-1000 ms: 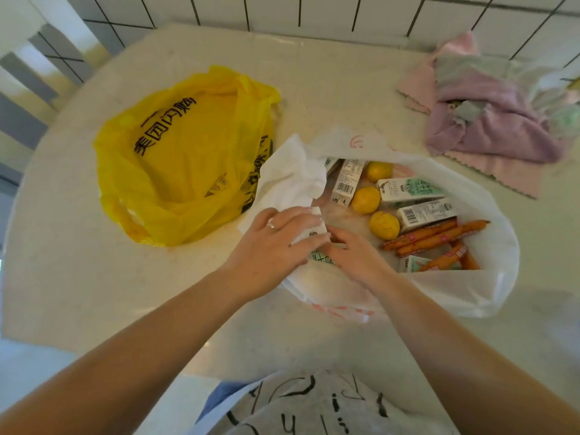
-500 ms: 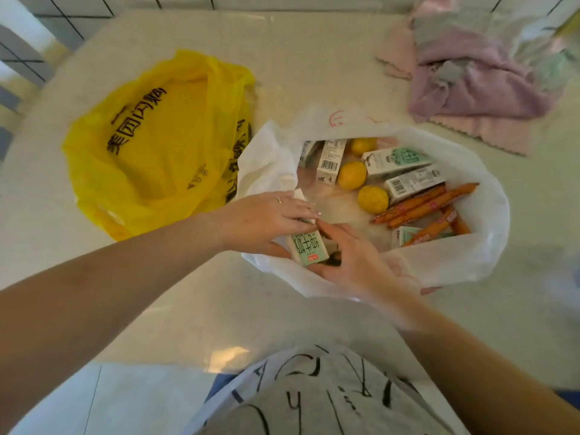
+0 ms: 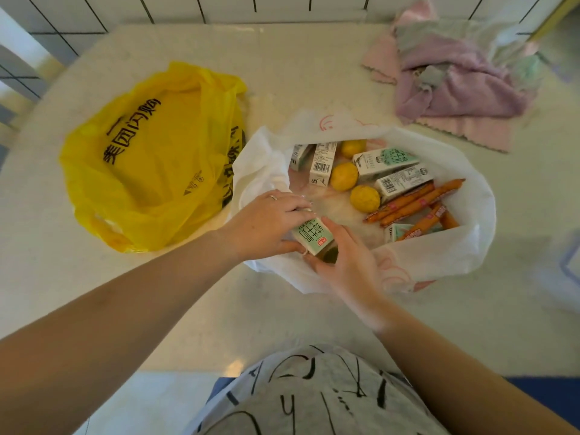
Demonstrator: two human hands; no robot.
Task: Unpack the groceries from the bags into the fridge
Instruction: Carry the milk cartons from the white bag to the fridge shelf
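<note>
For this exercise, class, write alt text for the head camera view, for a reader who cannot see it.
Both hands, left hand and right hand, grip a small green-and-white milk carton at the near edge of an open white plastic bag holding more cartons, yellow citrus fruits and orange sausage sticks. A crumpled yellow plastic bag lies to its left.

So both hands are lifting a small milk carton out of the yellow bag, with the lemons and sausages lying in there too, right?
Not quite: the head view shows both hands, left hand and right hand, on the milk carton at the white bag, not the yellow bag. The lemons and sausages lie in the white bag too.
</note>
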